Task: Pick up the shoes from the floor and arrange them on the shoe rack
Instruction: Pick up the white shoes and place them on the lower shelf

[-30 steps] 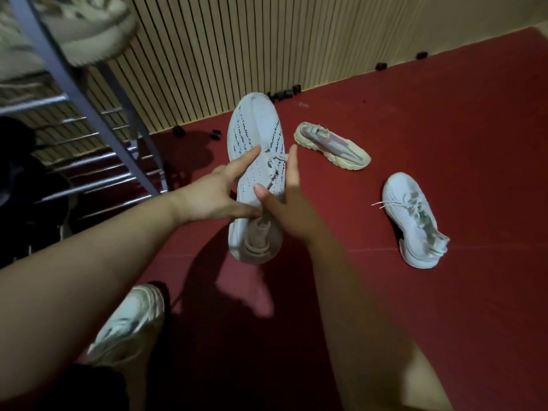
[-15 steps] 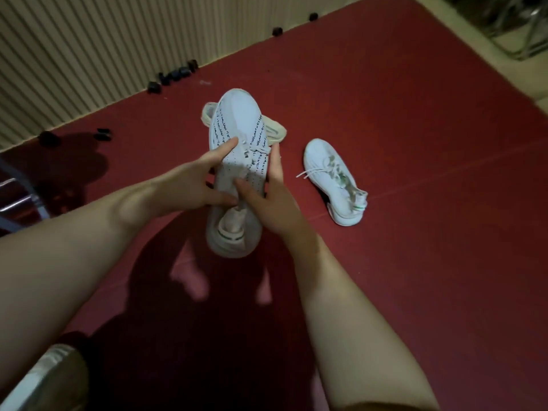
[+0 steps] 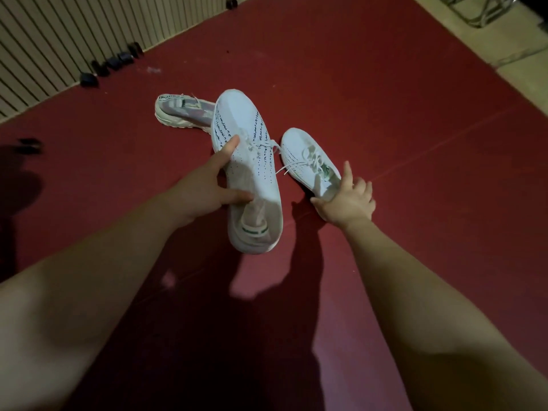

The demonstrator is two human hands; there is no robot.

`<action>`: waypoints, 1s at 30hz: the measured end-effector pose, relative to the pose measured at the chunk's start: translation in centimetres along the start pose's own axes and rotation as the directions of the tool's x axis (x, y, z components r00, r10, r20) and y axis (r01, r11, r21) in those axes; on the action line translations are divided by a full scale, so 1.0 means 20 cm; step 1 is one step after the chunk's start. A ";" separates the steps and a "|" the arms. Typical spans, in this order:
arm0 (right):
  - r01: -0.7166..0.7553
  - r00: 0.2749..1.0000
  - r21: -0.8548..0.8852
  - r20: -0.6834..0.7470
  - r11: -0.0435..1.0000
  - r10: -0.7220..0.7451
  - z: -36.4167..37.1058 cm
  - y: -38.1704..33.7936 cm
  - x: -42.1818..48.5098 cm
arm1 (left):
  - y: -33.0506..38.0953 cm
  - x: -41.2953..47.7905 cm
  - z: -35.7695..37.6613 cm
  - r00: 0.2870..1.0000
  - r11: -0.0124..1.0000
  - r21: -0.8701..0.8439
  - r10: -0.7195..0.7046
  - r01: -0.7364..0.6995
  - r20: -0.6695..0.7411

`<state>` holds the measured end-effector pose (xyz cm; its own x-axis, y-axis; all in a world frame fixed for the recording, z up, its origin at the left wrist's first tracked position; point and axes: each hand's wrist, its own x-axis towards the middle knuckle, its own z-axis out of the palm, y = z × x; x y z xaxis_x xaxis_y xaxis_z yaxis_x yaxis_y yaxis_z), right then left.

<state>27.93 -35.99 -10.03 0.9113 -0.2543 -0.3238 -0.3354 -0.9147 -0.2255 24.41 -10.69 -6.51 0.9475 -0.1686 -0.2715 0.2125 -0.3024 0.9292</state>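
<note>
Our left hand (image 3: 204, 188) grips one white shoe (image 3: 252, 173) from its 9 o'clock side and holds it above the red floor (image 3: 385, 84). One finger lies up along the knit toward the laces, and the thumb presses across just below, near the collar. The shoe's toe points to 12 o'clock and its heel to 6.

At 3 o'clock from it, just beside it, the second white shoe (image 3: 302, 152) lies on the floor with its toe at 11 o'clock and its heel at 5. Our right hand (image 3: 347, 203) sits over that heel, thumb at the heel's 8 o'clock side and index finger running up its 3 o'clock side. We cannot tell whether the hand has closed firmly on it. The two hands are apart, one shoe to each.

Both white shoes look alike: a pale knit upper, rows of small dark dashes running lengthwise and white laces. The shoe in our left hand has a green-striped pull tab at the heel. The shoe on the floor shows a touch of green at the tongue, and a loose lace trails from it toward 8 o'clock.

At 10 o'clock from the raised shoe a beige shoe (image 3: 181, 114) lies on the floor, its far end hidden behind the white toe. Small dark objects (image 3: 115, 62) line the foot of the slatted wall (image 3: 59, 40) at 11 o'clock.
</note>
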 end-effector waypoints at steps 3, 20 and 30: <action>0.034 0.999 -0.183 0.042 0.983 -0.027 0.04 -0.04 0.10 | -0.04 0.02 -0.03 1.000 1.000 0.003 -0.015 0.015 -0.015; -0.005 1.000 -0.367 -0.011 0.930 0.001 0.30 -0.01 0.11 | -0.14 -0.01 -0.09 0.998 0.999 0.008 -0.038 0.038 -0.051; 0.159 0.984 -0.213 0.115 0.964 -0.136 0.36 0.20 -0.33 | -0.10 -0.11 0.01 0.998 0.994 0.098 -0.056 0.054 0.014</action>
<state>18.82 -35.67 -15.34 0.9150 -0.0894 -0.3934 -0.1281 -0.9891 -0.0731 21.86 -9.88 -7.89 0.9309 -0.1643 -0.3263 0.2390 -0.4015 0.8841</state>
